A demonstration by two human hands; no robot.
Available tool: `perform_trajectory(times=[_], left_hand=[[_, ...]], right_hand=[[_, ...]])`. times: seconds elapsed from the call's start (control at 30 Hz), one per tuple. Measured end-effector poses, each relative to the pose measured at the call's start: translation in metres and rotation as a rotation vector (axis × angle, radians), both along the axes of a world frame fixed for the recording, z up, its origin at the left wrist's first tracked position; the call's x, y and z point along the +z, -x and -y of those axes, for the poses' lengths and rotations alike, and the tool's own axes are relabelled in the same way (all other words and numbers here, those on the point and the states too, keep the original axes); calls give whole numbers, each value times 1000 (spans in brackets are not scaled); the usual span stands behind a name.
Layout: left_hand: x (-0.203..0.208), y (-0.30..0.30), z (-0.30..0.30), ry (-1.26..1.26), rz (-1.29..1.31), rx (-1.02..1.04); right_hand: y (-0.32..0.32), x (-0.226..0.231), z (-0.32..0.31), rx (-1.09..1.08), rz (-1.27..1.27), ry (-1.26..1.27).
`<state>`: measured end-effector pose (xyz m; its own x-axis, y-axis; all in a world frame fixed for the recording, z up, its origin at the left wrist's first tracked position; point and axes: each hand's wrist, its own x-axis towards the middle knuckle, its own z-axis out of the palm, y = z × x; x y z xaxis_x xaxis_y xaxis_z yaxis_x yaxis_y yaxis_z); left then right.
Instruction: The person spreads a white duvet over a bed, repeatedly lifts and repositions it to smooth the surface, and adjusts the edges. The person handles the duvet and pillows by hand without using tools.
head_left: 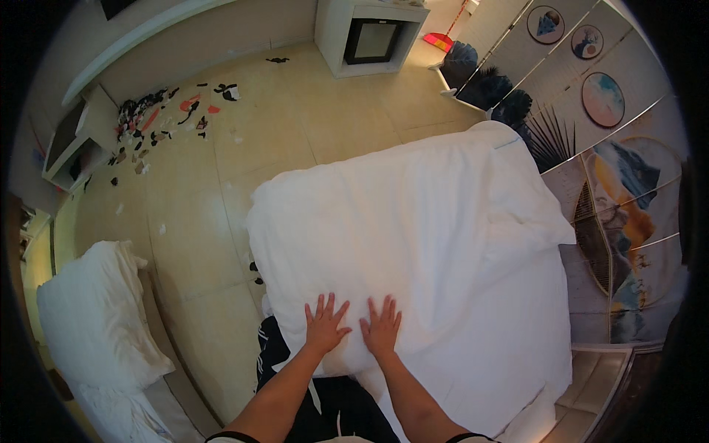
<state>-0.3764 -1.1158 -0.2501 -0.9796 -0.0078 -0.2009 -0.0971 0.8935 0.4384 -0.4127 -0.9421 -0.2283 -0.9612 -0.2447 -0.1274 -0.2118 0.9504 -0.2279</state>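
Note:
A white duvet (354, 214) lies over the bed in front of me, folded back with its edge running across the far end. My left hand (324, 327) rests flat on it near the bed's left side, fingers spread. Just to the right, my right hand (380, 326) also presses flat on the cloth with its fingers apart. Neither hand holds anything. Under the duvet's near right part, a smooth white sheet (480, 354) covers the bed. Small wrinkles run through the duvet around both hands.
Another bed with rumpled white bedding (103, 317) stands at the left. Scattered black and red scraps (159, 118) lie on the tiled floor (185, 214). A white cabinet (336, 44) stands at the far wall; a decorated folding screen (591, 148) borders the right. A nightstand (591, 384) sits at the near right.

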Motion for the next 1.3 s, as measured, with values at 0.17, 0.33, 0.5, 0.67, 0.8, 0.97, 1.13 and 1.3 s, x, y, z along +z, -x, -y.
perform_trajectory(times=[0.17, 0.33, 0.5, 0.67, 0.8, 0.97, 1.13, 1.3], left_hand=[[2, 2, 29, 80, 466, -13], [1, 7, 68, 78, 615, 257], [-22, 71, 116, -14, 187, 307], [-66, 167, 211, -210, 34, 286], [-84, 209, 296, -345, 404, -89], [-56, 207, 371, -253, 600, -440], [-18, 231, 386, -299, 536, -358], [18, 260, 376, -339, 563, -577]], right_hand=[[-65, -21, -52, -281, 293, -229], [-85, -15, -84, -492, 343, -348], [-33, -13, 24, -423, 119, -129], [45, -21, 160, -508, 422, 13], [80, -37, 224, -768, 606, -42], [105, -60, 272, -949, 734, 80], [149, -72, 307, -767, 344, 517], [180, -64, 315, -952, 456, 423]])
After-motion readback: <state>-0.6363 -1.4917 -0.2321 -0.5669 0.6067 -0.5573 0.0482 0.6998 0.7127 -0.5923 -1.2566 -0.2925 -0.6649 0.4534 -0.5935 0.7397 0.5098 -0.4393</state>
